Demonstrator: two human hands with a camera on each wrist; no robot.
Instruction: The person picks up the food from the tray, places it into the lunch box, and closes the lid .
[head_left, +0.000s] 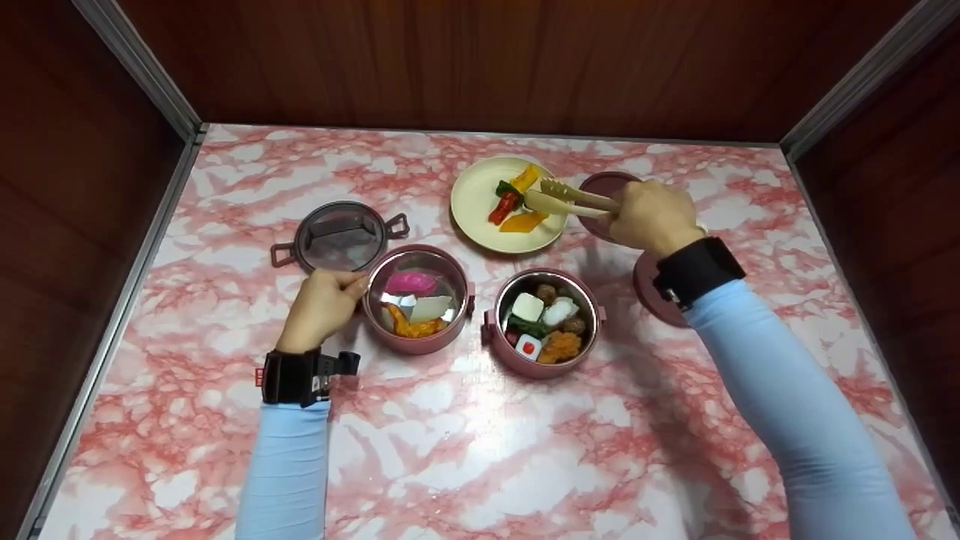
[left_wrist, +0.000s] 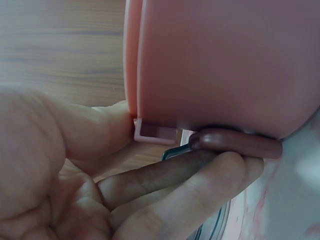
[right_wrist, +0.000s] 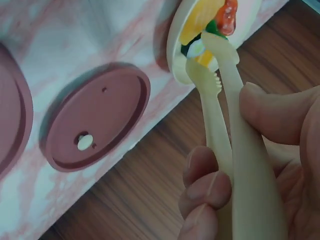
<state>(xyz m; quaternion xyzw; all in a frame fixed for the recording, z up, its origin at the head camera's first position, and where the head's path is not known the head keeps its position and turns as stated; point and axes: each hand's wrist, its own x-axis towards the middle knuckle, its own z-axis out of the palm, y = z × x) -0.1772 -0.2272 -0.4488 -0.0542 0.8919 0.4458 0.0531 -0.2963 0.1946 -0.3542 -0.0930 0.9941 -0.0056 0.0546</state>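
My left hand (head_left: 322,307) holds the left pink pot (head_left: 421,344) at its side. In the left wrist view, the thumb is at the rim and the fingers touch a dark red-brown clasp (left_wrist: 235,142). Inside that pot lie pink, white and orange food pieces. My right hand (head_left: 656,214) grips cream tongs (right_wrist: 252,165), their tips at the food on the cream plate (head_left: 471,214). On it are yellow pepper (head_left: 525,178), red (head_left: 504,208), green and orange pieces. A white-and-green piece (right_wrist: 196,48) shows by the tips; whether they pinch it I cannot tell.
A second pink pot (head_left: 536,367), filled with several food pieces, stands right of the first. Behind the left hand lies a clear lid with handles (head_left: 341,236). Two round dark pink lids (right_wrist: 100,117) (head_left: 656,296) lie under and beside the right arm. Wooden walls enclose the marbled table (head_left: 435,465).
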